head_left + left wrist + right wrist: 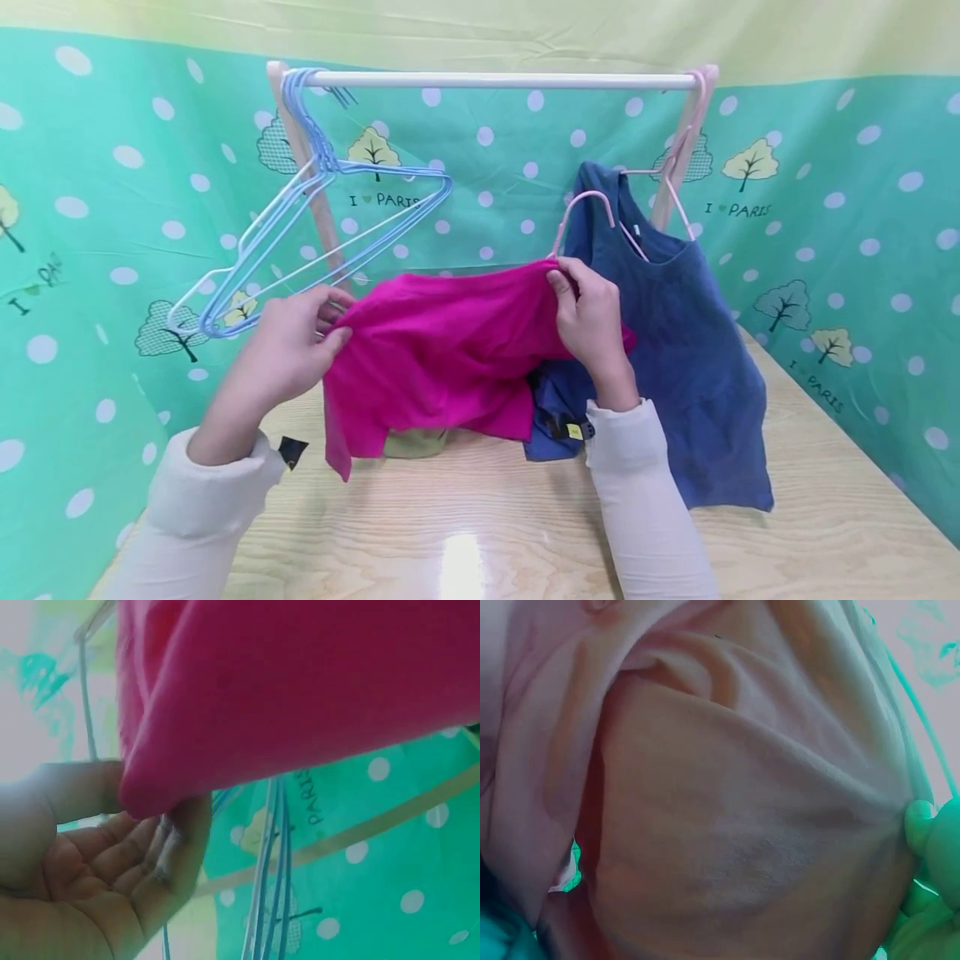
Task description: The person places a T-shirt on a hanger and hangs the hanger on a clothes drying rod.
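A magenta garment [442, 350], perhaps a short-sleeved top, is stretched sideways between both hands above the table. My left hand [296, 342] pinches its left corner between thumb and fingers; the left wrist view shows the folded cloth [285, 690] in that pinch. At the upper right edge my right hand [588, 317] pinches the fabric with thumb and index finger. Right beside those fingers a pink hanger [562, 221] sticks its hook up from the cloth; the rest of it is hidden. In the right wrist view the draped fabric [742, 825] looks washed out.
Blue and white hangers [322, 167] hang at the left of the rack's white rail [495, 81]. At its right hangs a blue sleeveless garment [675, 350] on a pink hanger [678, 200]. Olive cloth [415, 443] and blue cloth [553, 450] show behind the magenta garment.
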{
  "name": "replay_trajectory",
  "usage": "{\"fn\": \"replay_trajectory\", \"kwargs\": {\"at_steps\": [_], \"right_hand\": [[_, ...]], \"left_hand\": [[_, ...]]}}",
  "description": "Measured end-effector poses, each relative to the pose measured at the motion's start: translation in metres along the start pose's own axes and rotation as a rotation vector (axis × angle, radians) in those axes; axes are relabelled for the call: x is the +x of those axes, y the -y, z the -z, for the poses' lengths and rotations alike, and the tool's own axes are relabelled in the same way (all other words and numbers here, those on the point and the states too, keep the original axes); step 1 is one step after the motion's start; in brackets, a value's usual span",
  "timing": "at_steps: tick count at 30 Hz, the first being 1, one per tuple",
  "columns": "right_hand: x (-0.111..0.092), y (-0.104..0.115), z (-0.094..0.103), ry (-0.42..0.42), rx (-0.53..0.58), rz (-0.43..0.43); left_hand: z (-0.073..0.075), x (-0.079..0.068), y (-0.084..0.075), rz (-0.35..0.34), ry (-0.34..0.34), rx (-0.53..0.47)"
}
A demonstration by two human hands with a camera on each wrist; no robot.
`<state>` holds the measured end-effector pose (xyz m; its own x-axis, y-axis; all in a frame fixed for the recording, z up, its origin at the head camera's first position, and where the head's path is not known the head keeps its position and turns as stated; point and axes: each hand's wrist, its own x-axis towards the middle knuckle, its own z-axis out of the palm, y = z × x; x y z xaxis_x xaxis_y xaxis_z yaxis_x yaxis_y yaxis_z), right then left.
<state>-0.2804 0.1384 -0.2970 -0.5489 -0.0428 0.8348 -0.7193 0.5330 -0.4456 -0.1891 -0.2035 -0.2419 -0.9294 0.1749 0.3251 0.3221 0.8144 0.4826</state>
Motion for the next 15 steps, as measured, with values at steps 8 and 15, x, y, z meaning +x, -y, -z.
{"fn": "replay_trajectory", "kwargs": {"at_steps": [8, 15], "right_hand": [[0.001, 0.000, 0.006, 0.064, 0.020, 0.033], [0.001, 0.000, 0.008, 0.076, 0.081, 0.080]], "left_hand": [[0.029, 0.002, 0.003, -0.016, -0.121, 0.011], [0.043, 0.010, 0.003, 0.054, -0.058, -0.002]]}}
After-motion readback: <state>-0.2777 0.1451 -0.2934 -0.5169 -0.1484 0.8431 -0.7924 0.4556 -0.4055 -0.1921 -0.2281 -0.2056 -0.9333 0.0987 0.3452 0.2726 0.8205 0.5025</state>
